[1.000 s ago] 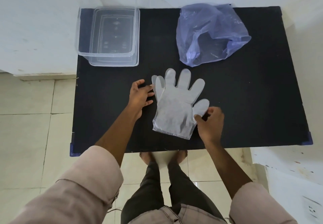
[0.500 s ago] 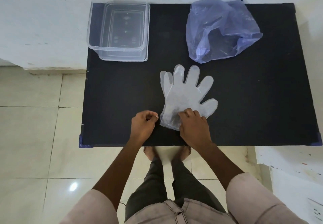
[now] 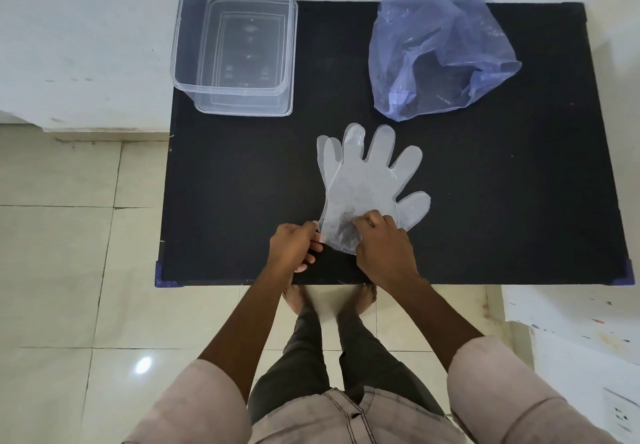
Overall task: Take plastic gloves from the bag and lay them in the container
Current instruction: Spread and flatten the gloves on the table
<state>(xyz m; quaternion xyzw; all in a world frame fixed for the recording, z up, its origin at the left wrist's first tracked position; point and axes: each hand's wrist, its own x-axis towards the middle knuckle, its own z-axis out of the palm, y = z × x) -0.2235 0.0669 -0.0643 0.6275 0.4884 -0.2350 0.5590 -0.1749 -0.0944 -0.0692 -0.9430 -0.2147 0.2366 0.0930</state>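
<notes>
Both hands have closed in on the cuff since a moment ago: the left hand, which half a second earlier hovered just clear of the plastic, now touches the near left corner of the translucent, five-fingered plastic gloves, its thumb and fingertips pinching that edge. The right hand lies palm down on the cuff, fingers curled onto the film and pressing it to the surface; whether it actually grips the plastic cannot be told. A second glove edge shows offset along the left side of the stack, whose fingers point away from the person. The gloves lie flat near the middle of the black rectangular tabletop. At the far left corner stands the clear, rectangular plastic container, with nothing in it. At the far right sits the crumpled, pale violet plastic bag, well apart from the gloves. Pale floor tiles surround the table.
</notes>
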